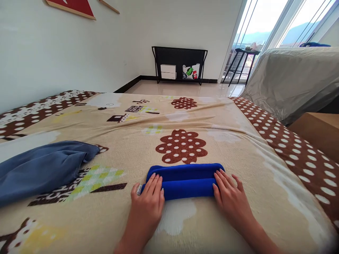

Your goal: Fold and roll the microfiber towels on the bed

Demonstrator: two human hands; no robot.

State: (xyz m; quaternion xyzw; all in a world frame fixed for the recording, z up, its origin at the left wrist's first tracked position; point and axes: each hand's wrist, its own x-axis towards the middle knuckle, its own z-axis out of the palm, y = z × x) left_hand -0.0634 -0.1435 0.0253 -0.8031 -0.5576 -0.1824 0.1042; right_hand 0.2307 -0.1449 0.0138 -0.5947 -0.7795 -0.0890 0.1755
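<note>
A bright blue towel [185, 180], folded or rolled into a long narrow bundle, lies across the beige patterned blanket [185, 116] on the bed. My left hand [148, 197] rests flat on its left end, fingers stretched out together, beside a small white tag. My right hand [230, 194] lies flat on its right end, fingers extended. Neither hand grips anything.
A grey-blue cloth [42, 165] lies crumpled on the bed at the left. To the right stands furniture under a grey cover [291, 77] and a wooden piece [317, 130]. A black rack [180, 65] with boxes stands at the far wall, by the balcony window.
</note>
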